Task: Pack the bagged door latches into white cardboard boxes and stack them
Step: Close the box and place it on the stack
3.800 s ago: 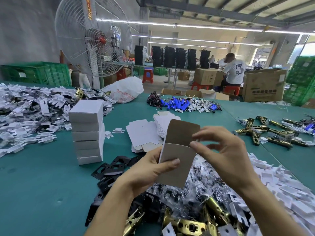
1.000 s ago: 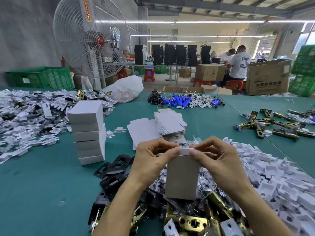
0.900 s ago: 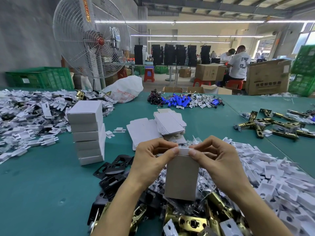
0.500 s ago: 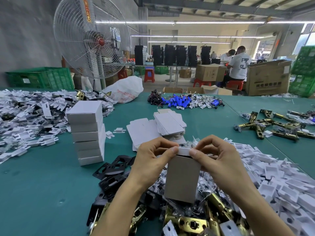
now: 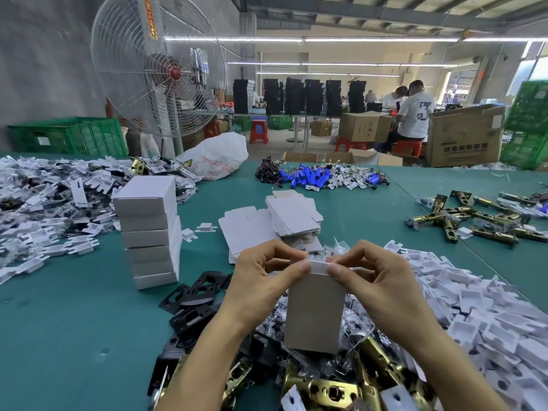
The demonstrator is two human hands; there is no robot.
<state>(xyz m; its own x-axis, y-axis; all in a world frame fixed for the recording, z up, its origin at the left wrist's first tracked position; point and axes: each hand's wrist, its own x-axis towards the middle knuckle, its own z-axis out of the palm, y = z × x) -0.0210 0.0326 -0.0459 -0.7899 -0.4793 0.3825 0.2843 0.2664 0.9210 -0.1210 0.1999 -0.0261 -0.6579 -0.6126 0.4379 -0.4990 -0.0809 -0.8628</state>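
Observation:
I hold a white cardboard box [image 5: 314,312] upright in front of me, over a heap of bagged brass door latches [image 5: 335,387]. My left hand [image 5: 261,286] pinches the box's top left corner with thumb and curled fingers. My right hand [image 5: 376,283] pinches the top right corner the same way, both thumbs pressing on the top flap. A stack of several closed white boxes [image 5: 149,232] stands on the green table to the left. Flat unfolded box blanks [image 5: 292,216] lie in a pile behind my hands.
Black metal plates [image 5: 192,298] lie left of the latch heap. White plastic inserts [image 5: 480,310] are piled on the right, more white parts [image 5: 41,209] on the far left. Loose brass latches [image 5: 462,218] lie far right, blue parts [image 5: 314,176] at the back. A big fan [image 5: 160,69] stands beyond the table.
The box went from an open, raised blank to an upright formed box with its top flap folded down. In the last second my hands only shifted slightly at the top edge.

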